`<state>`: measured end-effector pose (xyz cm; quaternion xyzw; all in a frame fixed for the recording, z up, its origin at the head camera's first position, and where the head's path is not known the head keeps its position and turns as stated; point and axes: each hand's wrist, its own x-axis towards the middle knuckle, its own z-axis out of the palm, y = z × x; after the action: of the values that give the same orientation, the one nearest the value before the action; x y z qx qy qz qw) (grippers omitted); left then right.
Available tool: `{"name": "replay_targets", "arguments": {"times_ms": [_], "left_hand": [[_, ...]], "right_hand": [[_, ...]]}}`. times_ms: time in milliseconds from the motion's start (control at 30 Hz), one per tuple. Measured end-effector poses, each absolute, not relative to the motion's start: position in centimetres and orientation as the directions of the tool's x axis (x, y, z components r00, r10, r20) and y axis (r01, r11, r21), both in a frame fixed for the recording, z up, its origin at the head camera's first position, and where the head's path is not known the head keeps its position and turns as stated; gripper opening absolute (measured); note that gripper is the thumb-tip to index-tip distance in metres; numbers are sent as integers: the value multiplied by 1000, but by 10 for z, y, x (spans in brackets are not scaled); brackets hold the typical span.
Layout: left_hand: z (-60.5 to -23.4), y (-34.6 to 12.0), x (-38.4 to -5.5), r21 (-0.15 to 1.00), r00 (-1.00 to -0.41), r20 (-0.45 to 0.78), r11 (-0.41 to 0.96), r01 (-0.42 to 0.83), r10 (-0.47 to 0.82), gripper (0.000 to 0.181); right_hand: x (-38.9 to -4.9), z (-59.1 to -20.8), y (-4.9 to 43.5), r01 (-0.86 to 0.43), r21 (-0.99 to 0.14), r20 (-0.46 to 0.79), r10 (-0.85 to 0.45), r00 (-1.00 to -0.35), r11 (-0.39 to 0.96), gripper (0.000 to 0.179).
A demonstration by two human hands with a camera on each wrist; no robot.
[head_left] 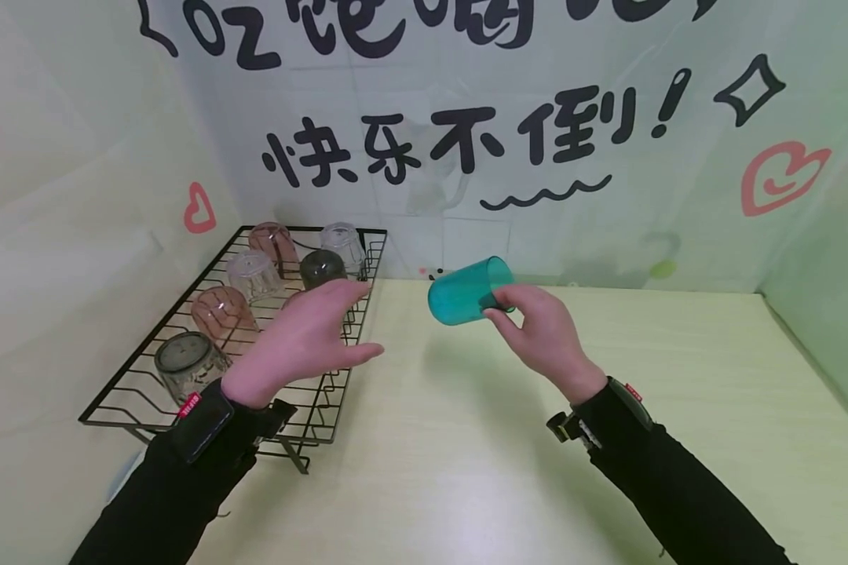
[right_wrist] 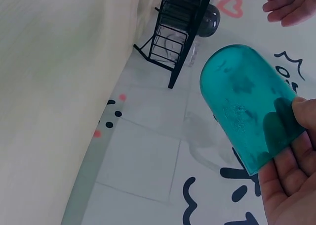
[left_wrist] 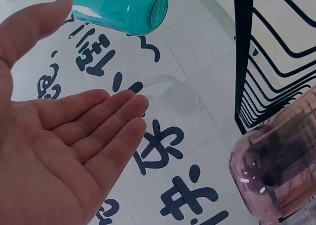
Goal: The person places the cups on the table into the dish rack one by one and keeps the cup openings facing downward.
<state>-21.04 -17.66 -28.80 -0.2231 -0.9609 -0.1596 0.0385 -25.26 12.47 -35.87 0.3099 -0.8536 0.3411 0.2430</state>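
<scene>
A clear teal cup (head_left: 462, 294) is tilted on its side in the air above the table. My right hand (head_left: 547, 337) grips it near its open rim, the thumb on one side and the fingers on the other, as the right wrist view also shows. My left hand (head_left: 300, 333) is held over the right part of a black wire rack (head_left: 325, 408), fingers extended and thumb apart, with nothing in it. In the left wrist view its palm faces the camera, and the teal cup (left_wrist: 123, 7) appears beyond the thumb.
Several upturned glasses stand on the rack: a dark grey one (head_left: 321, 268), a pink one (head_left: 222, 312), a clear one (head_left: 253, 275) and a greenish one (head_left: 191, 365) in front. A pale wooden table (head_left: 608, 471) extends to the right. Behind it hangs a printed cloth (head_left: 424, 188).
</scene>
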Motion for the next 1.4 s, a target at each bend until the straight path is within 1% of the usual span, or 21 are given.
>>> {"name": "replay_targets", "arguments": {"times_ms": [167, 500, 733, 900, 1100, 1267, 1400], "left_hand": [[-289, -169, -212, 296, -895, 147, 845, 446, 421, 83], [-288, -154, -216, 312, -883, 154, 826, 470, 444, 83], [-287, -143, -220, 339, -862, 209, 793, 507, 462, 80], [-287, -139, -221, 359, -852, 233, 773, 523, 469, 80], [-288, -136, -224, 399, -860, 247, 762, 511, 447, 82], [-287, -133, -224, 451, -862, 260, 735, 507, 435, 84], [-287, -132, -223, 510, -866, 260, 701, 499, 427, 85]], "right_hand": [[-247, -356, 121, -725, -423, 648, -378, -661, 544, 14], [-238, -353, 116, -762, -449, 688, -364, -628, 466, 13], [-233, -348, 114, -784, -475, 716, -341, -609, 400, 14], [-233, -349, 114, -782, -507, 718, -325, -616, 362, 16], [-233, -348, 114, -786, -548, 720, -317, -617, 285, 20], [-232, -347, 113, -778, -587, 715, -307, -628, 224, 22], [-231, -348, 113, -756, -629, 699, -292, -652, 182, 22]]}}
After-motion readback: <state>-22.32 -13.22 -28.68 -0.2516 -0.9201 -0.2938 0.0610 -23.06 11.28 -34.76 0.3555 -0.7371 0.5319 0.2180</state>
